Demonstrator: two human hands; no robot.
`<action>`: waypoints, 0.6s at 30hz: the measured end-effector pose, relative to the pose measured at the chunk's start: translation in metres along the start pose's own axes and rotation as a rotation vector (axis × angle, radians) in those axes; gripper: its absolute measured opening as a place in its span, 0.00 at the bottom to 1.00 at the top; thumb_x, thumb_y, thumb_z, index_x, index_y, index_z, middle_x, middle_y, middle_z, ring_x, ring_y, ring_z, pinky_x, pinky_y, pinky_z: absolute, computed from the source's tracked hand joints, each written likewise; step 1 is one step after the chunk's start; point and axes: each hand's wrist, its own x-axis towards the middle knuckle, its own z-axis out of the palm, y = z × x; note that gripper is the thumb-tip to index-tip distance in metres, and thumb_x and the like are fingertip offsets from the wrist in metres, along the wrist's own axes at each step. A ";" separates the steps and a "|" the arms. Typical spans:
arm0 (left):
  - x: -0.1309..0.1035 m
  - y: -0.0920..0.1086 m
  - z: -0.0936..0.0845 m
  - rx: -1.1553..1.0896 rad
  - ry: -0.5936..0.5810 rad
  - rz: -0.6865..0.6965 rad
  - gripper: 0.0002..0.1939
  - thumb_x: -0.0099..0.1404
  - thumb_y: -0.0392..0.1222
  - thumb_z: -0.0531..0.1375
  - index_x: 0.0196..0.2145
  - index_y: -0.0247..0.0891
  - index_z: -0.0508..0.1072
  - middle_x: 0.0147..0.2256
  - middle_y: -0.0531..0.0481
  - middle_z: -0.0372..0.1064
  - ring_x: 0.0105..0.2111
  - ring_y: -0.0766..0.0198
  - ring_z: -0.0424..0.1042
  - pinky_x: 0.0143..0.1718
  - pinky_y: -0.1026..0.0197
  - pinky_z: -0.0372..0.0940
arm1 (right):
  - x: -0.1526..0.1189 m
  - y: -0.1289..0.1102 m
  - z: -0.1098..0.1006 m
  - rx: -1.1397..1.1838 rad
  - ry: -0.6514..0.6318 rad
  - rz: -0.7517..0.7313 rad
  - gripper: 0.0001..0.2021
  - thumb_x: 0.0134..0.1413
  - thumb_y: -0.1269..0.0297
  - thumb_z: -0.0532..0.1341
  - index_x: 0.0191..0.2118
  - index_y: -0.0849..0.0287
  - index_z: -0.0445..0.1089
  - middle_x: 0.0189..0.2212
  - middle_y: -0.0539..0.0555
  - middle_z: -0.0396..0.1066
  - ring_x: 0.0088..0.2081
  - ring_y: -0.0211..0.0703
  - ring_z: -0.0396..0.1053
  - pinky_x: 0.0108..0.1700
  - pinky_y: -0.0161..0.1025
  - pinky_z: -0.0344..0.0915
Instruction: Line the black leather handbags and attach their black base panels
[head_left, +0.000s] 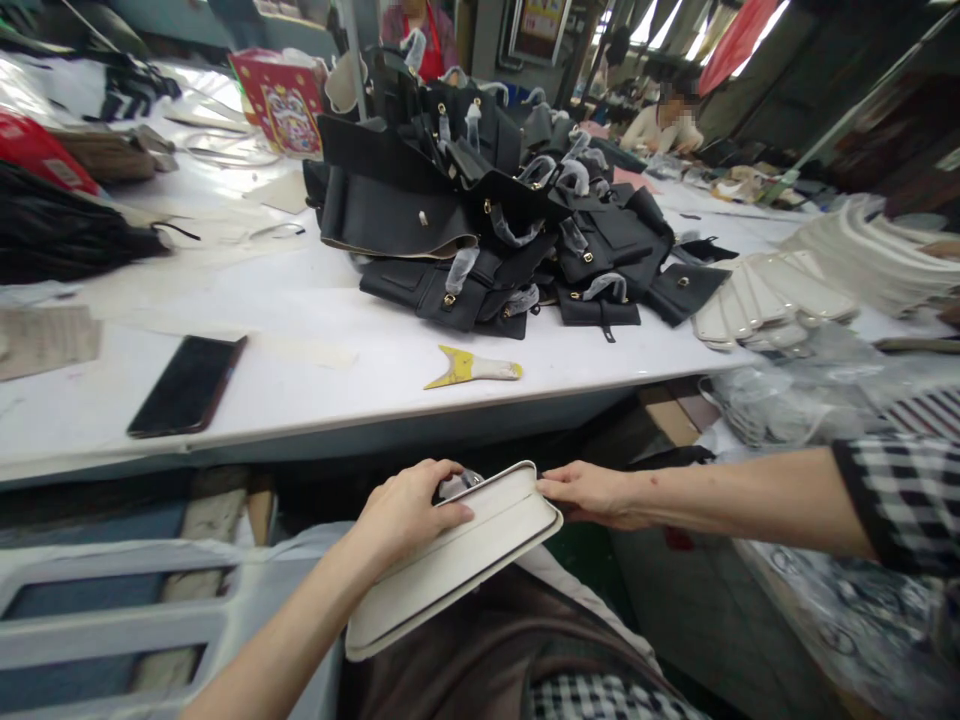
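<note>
A white handbag [450,580] with dark edge lines lies tilted above my lap, in front of the table. My left hand [409,510] grips its upper side, thumb on the white face and fingers curled over near a plastic-wrapped, shiny part [459,486]. At the bag's far right corner, my right hand [589,493] pinches the edge; its fingertips are partly hidden behind the bag. On the table's near side, beyond both hands, rests a yellow and white forked tool [472,368].
Black bags [450,220] with plastic-wrapped handles are heaped on the white table [300,390]. A dark phone [187,385] lies at left. White curved panels [780,295] are stacked at right. A pale plastic crate [247,590] stands lower left. Two people [664,125] are across the table.
</note>
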 end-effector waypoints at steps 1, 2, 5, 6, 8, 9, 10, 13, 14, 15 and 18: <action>0.001 0.005 0.001 0.032 0.033 0.044 0.26 0.57 0.47 0.63 0.55 0.51 0.70 0.55 0.51 0.69 0.53 0.53 0.69 0.52 0.54 0.64 | -0.002 0.004 0.003 0.019 0.019 -0.027 0.20 0.47 0.45 0.69 0.37 0.58 0.77 0.34 0.52 0.75 0.35 0.39 0.66 0.40 0.38 0.62; 0.001 0.012 0.002 0.070 0.073 0.102 0.29 0.57 0.43 0.62 0.58 0.50 0.68 0.59 0.51 0.65 0.56 0.53 0.66 0.56 0.53 0.61 | -0.003 0.008 0.007 0.043 0.040 -0.056 0.20 0.49 0.46 0.68 0.41 0.56 0.76 0.37 0.52 0.75 0.37 0.40 0.66 0.40 0.38 0.62; -0.001 0.039 0.009 0.205 0.194 0.306 0.35 0.54 0.29 0.57 0.59 0.48 0.66 0.64 0.50 0.55 0.63 0.55 0.55 0.64 0.51 0.51 | -0.003 0.019 0.017 0.159 0.095 -0.172 0.25 0.51 0.49 0.67 0.54 0.50 0.72 0.43 0.51 0.75 0.39 0.41 0.67 0.41 0.39 0.62; -0.003 0.050 0.013 0.245 0.224 0.365 0.34 0.53 0.26 0.56 0.57 0.48 0.69 0.64 0.50 0.57 0.63 0.55 0.55 0.63 0.51 0.51 | -0.002 0.023 0.020 0.206 0.103 -0.216 0.27 0.52 0.50 0.68 0.57 0.49 0.69 0.44 0.50 0.75 0.41 0.42 0.68 0.43 0.39 0.62; -0.008 0.068 0.023 0.316 0.250 0.447 0.26 0.56 0.26 0.55 0.49 0.46 0.74 0.58 0.49 0.64 0.58 0.55 0.60 0.59 0.51 0.56 | 0.001 0.031 0.023 0.297 0.106 -0.295 0.30 0.52 0.53 0.68 0.60 0.48 0.66 0.47 0.50 0.75 0.45 0.43 0.69 0.47 0.39 0.63; -0.011 0.075 0.029 0.347 0.238 0.465 0.19 0.59 0.27 0.55 0.44 0.44 0.76 0.53 0.48 0.68 0.53 0.55 0.64 0.55 0.51 0.59 | 0.003 0.035 0.024 0.338 0.107 -0.325 0.30 0.51 0.54 0.69 0.61 0.48 0.66 0.48 0.50 0.74 0.46 0.43 0.69 0.48 0.40 0.63; -0.015 0.081 0.035 0.370 0.213 0.466 0.14 0.63 0.30 0.54 0.39 0.43 0.76 0.47 0.48 0.70 0.48 0.56 0.67 0.51 0.53 0.62 | 0.006 0.039 0.025 0.377 0.108 -0.349 0.31 0.51 0.54 0.69 0.61 0.49 0.66 0.49 0.51 0.74 0.47 0.44 0.69 0.50 0.40 0.63; -0.025 0.091 0.050 0.386 0.164 0.402 0.12 0.71 0.38 0.50 0.37 0.42 0.74 0.39 0.48 0.71 0.41 0.58 0.68 0.43 0.57 0.64 | 0.011 0.048 0.027 0.467 0.112 -0.404 0.31 0.51 0.54 0.69 0.61 0.49 0.66 0.50 0.51 0.74 0.46 0.44 0.70 0.51 0.41 0.63; -0.028 0.094 0.054 0.383 0.176 0.375 0.11 0.71 0.41 0.51 0.38 0.42 0.73 0.39 0.48 0.70 0.41 0.58 0.68 0.43 0.57 0.64 | 0.012 0.051 0.028 0.485 0.119 -0.422 0.31 0.51 0.54 0.68 0.61 0.49 0.66 0.51 0.51 0.73 0.46 0.44 0.70 0.52 0.41 0.63; -0.030 0.096 0.058 0.386 0.196 0.350 0.10 0.71 0.44 0.52 0.41 0.43 0.73 0.40 0.48 0.70 0.42 0.57 0.67 0.44 0.56 0.63 | 0.014 0.052 0.029 0.494 0.132 -0.441 0.30 0.51 0.53 0.68 0.60 0.49 0.66 0.51 0.51 0.73 0.47 0.44 0.69 0.53 0.42 0.63; -0.034 0.104 0.068 0.414 0.244 0.289 0.11 0.68 0.50 0.57 0.45 0.45 0.71 0.42 0.49 0.68 0.44 0.55 0.66 0.44 0.54 0.63 | 0.015 0.053 0.034 0.482 0.211 -0.499 0.29 0.51 0.53 0.68 0.59 0.51 0.69 0.53 0.52 0.72 0.50 0.47 0.69 0.55 0.42 0.62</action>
